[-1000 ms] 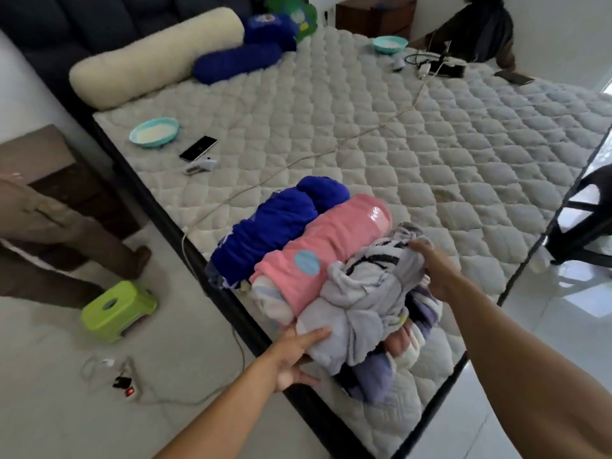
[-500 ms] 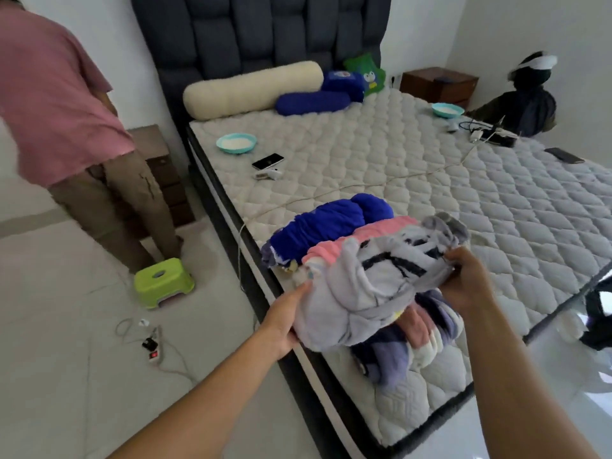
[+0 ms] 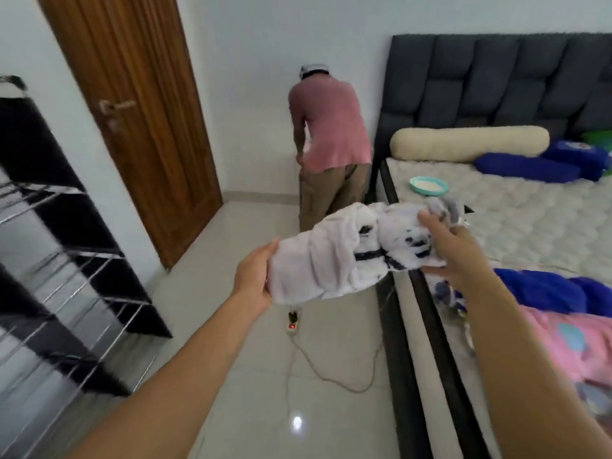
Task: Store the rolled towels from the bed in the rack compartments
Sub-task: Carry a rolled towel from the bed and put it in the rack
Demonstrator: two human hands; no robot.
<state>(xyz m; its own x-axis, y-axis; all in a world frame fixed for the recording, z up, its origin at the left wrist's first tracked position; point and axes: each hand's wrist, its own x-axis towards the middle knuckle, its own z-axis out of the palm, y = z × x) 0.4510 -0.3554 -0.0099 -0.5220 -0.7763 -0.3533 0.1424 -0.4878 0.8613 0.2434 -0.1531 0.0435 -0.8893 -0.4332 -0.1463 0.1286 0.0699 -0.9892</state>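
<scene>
A rolled white towel with black markings point(image 3: 344, 256) hangs in the air over the floor beside the bed point(image 3: 516, 226). My left hand point(image 3: 253, 276) grips its left end and my right hand point(image 3: 453, 250) grips its right end. On the mattress at the right lie a rolled blue towel point(image 3: 543, 289) and a rolled pink towel point(image 3: 576, 346). The rack point(image 3: 59, 260), black with shiny metal edges and several open compartments, stands against the left wall, blurred by motion.
A person in a pink shirt point(image 3: 331, 127) bends over by the far wall next to the headboard. A power strip point(image 3: 293, 323) with its cable lies on the tiled floor. A brown door point(image 3: 139, 120) is shut. A teal bowl point(image 3: 429, 186) and bolsters sit on the bed.
Both hands have lifted the white towel off the pile on the bed and carried it left over the floor. My view has swung left, bringing the rack and door into sight.
</scene>
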